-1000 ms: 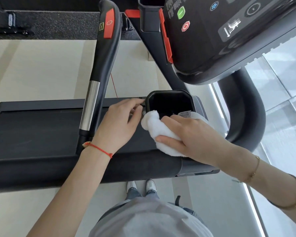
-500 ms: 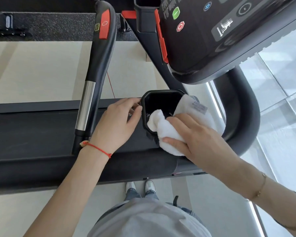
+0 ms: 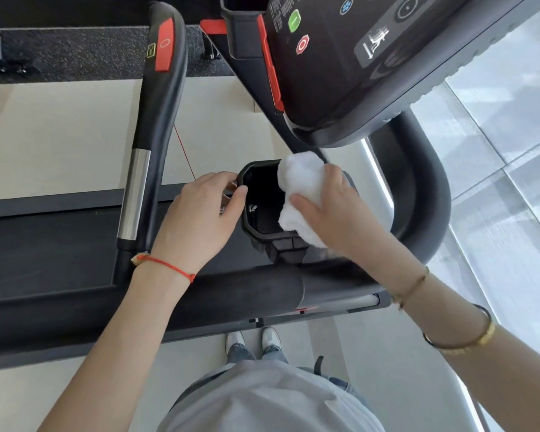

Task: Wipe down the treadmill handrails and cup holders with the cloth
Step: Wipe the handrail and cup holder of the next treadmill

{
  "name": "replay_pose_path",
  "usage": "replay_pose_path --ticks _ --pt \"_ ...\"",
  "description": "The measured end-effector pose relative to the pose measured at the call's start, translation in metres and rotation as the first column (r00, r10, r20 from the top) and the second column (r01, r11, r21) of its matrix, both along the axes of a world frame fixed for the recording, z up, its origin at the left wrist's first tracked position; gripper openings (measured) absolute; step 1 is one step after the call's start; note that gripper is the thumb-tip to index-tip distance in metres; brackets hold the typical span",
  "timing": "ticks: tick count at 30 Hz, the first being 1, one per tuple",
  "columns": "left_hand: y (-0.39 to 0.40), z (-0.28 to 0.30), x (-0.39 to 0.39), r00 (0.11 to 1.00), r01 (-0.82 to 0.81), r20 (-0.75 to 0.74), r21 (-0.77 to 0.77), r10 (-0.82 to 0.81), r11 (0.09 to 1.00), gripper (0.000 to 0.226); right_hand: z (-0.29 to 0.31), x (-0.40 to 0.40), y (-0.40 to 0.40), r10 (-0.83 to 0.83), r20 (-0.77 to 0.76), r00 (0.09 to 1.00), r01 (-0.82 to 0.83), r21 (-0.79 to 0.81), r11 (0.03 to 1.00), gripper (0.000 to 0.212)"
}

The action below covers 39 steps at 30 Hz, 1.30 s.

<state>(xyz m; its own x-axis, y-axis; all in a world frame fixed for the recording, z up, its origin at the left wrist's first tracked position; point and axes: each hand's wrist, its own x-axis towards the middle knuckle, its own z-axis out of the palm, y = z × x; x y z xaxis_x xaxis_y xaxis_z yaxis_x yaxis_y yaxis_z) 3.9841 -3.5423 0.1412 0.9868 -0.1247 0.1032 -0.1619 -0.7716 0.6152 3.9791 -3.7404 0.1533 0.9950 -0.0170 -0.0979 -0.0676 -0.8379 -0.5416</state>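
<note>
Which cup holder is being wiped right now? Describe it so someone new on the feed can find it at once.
Start at the big dark console at upper right and drop straight below its lower edge. There sits a black cup holder with an angular rim, the left hand steadying its left edge. It is the only opening with the white cloth pressed on its right rim by the right hand.

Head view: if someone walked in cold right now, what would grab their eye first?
The white cloth, bunched under the right hand, stands out brightly against the black cup holder at centre, pressed over its right rim. The left hand, a red string at its wrist, steadies the holder's left rim. Next come the red panel on the handrail at upper left and the green and red buttons on the console at top right.
</note>
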Motion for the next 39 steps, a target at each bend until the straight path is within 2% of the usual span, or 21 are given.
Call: replay_pose_path --ticks 5,9,14,18,24,27,30,33,36,39 --pt "-0.005 -0.003 -0.002 1.000 -0.031 0.001 -0.032 0.031 0.999 0.033 -0.004 0.018 -0.012 0.033 -0.030 0.999 -0.034 -0.012 0.999 0.042" --pt "-0.004 -0.007 -0.002 0.999 -0.035 -0.012 -0.055 0.034 0.998 0.034 -0.009 0.018 -0.021 0.055 -0.121 0.991 -0.056 -0.008 0.998 0.043" --pt "-0.004 -0.008 -0.002 0.999 -0.052 -0.001 -0.112 0.052 0.992 0.030 -0.005 0.047 -0.013 0.049 -0.051 0.997 -0.047 0.039 0.998 0.034" --pt "-0.004 -0.010 -0.001 0.999 -0.043 -0.001 -0.123 0.043 0.991 0.030 -0.012 0.021 -0.025 0.059 -0.121 0.991 -0.055 0.038 0.998 0.043" --pt "-0.005 -0.013 0.000 0.999 -0.046 0.016 -0.129 0.049 0.991 0.027 0.002 0.048 -0.016 0.143 -0.156 0.977 -0.152 -0.043 0.988 0.043" --pt "-0.005 -0.014 0.001 0.998 -0.051 0.016 -0.133 0.053 0.990 0.027 0.007 0.057 -0.010 0.216 -0.118 0.969 -0.235 -0.180 0.955 0.038" --pt "-0.005 -0.014 0.001 0.999 -0.048 0.011 -0.135 0.050 0.990 0.028 0.007 0.049 -0.010 0.277 -0.056 0.959 -0.282 -0.216 0.935 0.044" --pt "-0.003 -0.014 0.001 0.999 -0.049 0.004 -0.145 0.050 0.988 0.029 0.006 0.029 -0.019 0.356 0.029 0.934 -0.350 -0.125 0.928 0.064" --pt "-0.004 -0.014 0.001 0.999 -0.048 0.007 -0.145 0.049 0.988 0.031 0.013 0.015 -0.035 0.522 0.058 0.851 -0.518 -0.064 0.853 0.066" --pt "-0.003 -0.013 0.000 0.999 -0.046 0.009 -0.147 0.048 0.988 0.031 0.023 0.014 -0.052 0.649 -0.006 0.761 -0.649 -0.017 0.761 0.065"
